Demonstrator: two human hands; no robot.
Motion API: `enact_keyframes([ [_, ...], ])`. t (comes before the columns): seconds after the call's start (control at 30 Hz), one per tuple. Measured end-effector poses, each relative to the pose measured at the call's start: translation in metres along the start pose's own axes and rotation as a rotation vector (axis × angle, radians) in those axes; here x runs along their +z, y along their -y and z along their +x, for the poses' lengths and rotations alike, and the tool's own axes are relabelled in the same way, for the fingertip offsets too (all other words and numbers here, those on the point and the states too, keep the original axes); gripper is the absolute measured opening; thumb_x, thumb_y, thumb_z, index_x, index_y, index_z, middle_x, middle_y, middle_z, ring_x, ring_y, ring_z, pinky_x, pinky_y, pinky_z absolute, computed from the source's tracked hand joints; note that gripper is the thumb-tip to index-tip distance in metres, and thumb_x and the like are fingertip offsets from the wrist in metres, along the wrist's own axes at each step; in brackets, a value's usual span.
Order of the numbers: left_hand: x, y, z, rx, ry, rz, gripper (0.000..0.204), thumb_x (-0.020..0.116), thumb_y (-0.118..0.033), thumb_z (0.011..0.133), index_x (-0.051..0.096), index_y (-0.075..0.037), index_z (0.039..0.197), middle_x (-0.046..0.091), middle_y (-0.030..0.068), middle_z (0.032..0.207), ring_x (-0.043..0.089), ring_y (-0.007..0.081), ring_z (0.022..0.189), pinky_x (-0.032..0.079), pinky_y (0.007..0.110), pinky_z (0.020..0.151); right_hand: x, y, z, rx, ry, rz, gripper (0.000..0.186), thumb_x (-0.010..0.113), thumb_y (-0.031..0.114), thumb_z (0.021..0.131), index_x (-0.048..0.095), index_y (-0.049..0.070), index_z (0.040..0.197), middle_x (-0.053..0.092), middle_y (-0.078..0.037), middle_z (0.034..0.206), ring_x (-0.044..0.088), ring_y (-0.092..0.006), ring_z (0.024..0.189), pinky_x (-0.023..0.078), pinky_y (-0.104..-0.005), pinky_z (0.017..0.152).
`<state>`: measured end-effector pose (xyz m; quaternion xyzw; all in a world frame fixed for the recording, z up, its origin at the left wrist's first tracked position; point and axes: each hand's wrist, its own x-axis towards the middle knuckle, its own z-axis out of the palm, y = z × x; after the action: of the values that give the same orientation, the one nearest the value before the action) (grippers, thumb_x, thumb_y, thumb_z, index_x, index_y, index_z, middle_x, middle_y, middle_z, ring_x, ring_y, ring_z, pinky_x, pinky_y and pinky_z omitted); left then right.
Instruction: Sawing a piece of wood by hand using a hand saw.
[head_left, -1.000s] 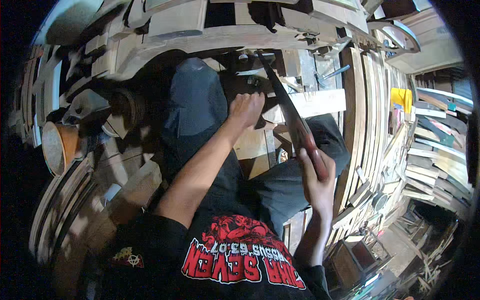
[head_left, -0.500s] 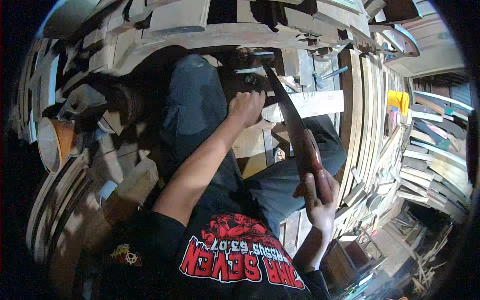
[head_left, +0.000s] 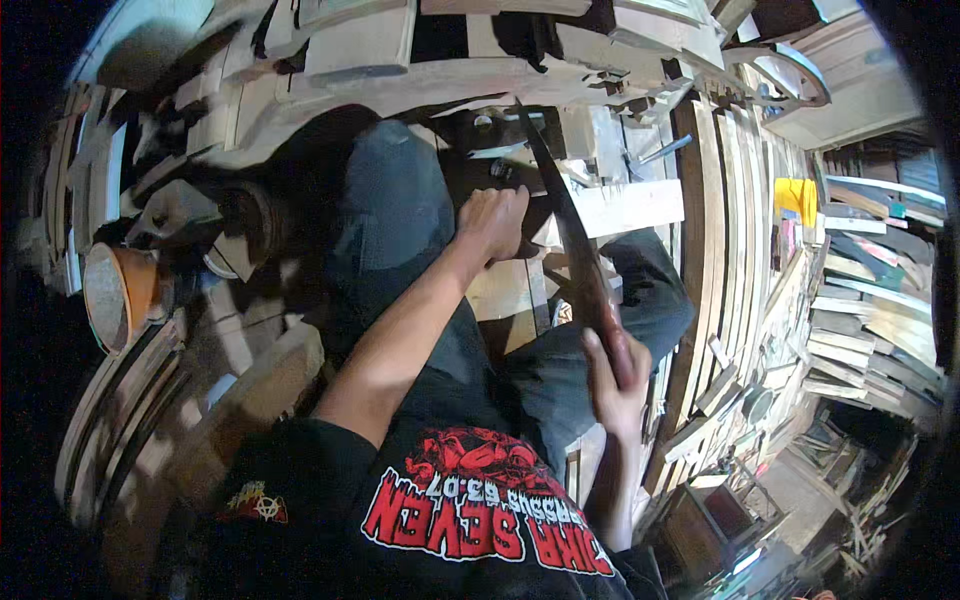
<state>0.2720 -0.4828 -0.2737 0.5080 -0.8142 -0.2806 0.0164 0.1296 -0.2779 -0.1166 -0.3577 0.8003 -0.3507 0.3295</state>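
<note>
The saw handle (head_left: 618, 352) is mostly hidden inside the right hand (head_left: 612, 385). Beyond the left hand (head_left: 492, 222), the saw blade (head_left: 560, 215) hides its cut in the pale board (head_left: 630, 205), and shadow swallows the blade's tip.

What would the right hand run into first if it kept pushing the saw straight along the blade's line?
Probably the pale plank: the right hand grips the handsaw, whose blade already crosses the plank's left end beside the left hand. Past it lies cluttered timber; depth there is unclear.
</note>
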Motion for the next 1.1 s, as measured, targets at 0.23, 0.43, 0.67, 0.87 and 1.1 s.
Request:
enact_keyframes([
  [0.23,-0.017,-0.005,-0.009,-0.070,0.164,0.011,0.076,0.081,-0.057,0.074,0.059,0.001,0.116,0.070,0.0221,0.106,0.070,0.0373,0.101,0.055,0.047,0.088,-0.056,0.025,-0.034,0.207,0.311,-0.138,0.036,0.077,0.024,0.091,0.058,-0.003,0.107,0.062,-0.008,0.093,0.055,-0.0095,0.074,0.048,-0.0254,0.069],
  [0.43,-0.005,0.002,-0.004,-0.050,0.187,0.013,0.077,0.080,-0.056,0.076,0.057,0.001,0.121,0.069,0.0222,0.109,0.070,0.0373,0.101,0.055,0.048,0.087,0.004,0.011,0.011,-0.103,0.038,-0.143,0.036,0.076,0.023,0.093,0.060,-0.003,0.110,0.061,-0.008,0.096,0.057,-0.0130,0.084,0.048,-0.0282,0.077],
  [0.67,-0.020,-0.009,-0.007,-0.026,0.101,-0.004,0.072,0.082,-0.054,0.073,0.060,0.001,0.115,0.069,0.0209,0.108,0.069,0.0387,0.101,0.055,0.047,0.086,-0.028,0.030,-0.021,0.193,0.057,-0.004,0.028,0.077,0.017,0.090,0.062,-0.003,0.103,0.061,-0.006,0.085,0.057,-0.0124,0.076,0.048,-0.0275,0.071],
  [0.87,0.003,0.006,-0.010,-0.038,0.033,-0.003,0.038,0.074,-0.020,0.079,0.063,-0.001,0.109,0.071,0.0219,0.104,0.070,0.0382,0.099,0.056,0.047,0.087,-0.018,0.030,-0.015,-0.112,0.132,-0.065,0.024,0.075,0.018,0.092,0.065,-0.004,0.095,0.058,-0.004,0.073,0.053,-0.0108,0.068,0.044,-0.0281,0.063],
  [1.1,0.001,0.002,-0.006,-0.013,0.121,0.058,0.056,0.076,-0.039,0.082,0.059,0.000,0.117,0.068,0.0194,0.109,0.069,0.0376,0.101,0.055,0.047,0.087,0.023,0.015,0.011,-0.131,-0.070,-0.014,0.025,0.074,0.020,0.093,0.061,-0.002,0.091,0.057,-0.004,0.075,0.051,-0.0108,0.069,0.043,-0.0278,0.062],
])
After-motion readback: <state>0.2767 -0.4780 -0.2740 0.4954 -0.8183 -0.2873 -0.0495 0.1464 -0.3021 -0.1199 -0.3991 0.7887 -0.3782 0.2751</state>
